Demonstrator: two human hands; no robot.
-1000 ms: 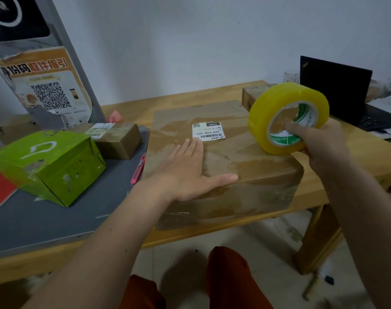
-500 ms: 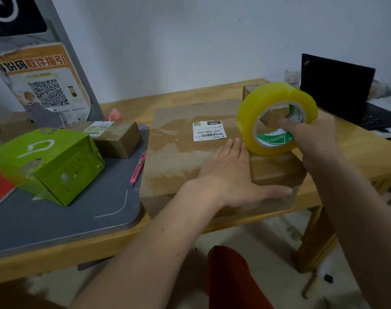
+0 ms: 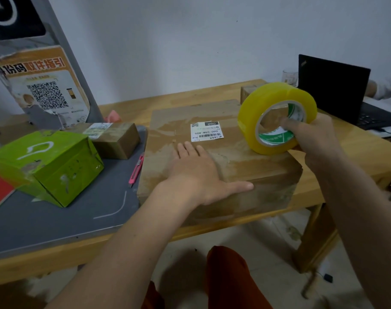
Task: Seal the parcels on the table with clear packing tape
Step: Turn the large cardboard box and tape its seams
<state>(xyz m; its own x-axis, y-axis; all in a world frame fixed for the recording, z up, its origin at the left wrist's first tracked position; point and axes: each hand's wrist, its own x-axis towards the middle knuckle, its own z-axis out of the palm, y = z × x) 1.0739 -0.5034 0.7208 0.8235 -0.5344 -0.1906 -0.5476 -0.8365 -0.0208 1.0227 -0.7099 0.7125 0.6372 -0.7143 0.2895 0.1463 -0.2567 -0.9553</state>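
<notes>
A large brown cardboard parcel (image 3: 234, 161) with a white shipping label (image 3: 206, 132) lies on the wooden table (image 3: 364, 157). My left hand (image 3: 196, 175) lies flat on the parcel's top near its front edge, fingers straight, thumb along the edge. My right hand (image 3: 312, 139) grips a yellow-tinted roll of packing tape (image 3: 277, 117), fingers through its core, and the roll rests upright on the parcel's right end. A green box (image 3: 45, 166) and a small brown taped parcel (image 3: 116, 141) sit on a grey mat (image 3: 56, 217) to the left.
A pink utility knife (image 3: 136, 169) lies at the mat's right edge beside the big parcel. Another small box (image 3: 248, 93) and a glass (image 3: 290, 78) stand at the back. An open black laptop (image 3: 337, 90) is at the right. A poster board (image 3: 40, 85) leans at the back left.
My left hand slid right along the parcel's top, then back left to the front middle. The tape roll stayed at the parcel's right end, held by my right hand.
</notes>
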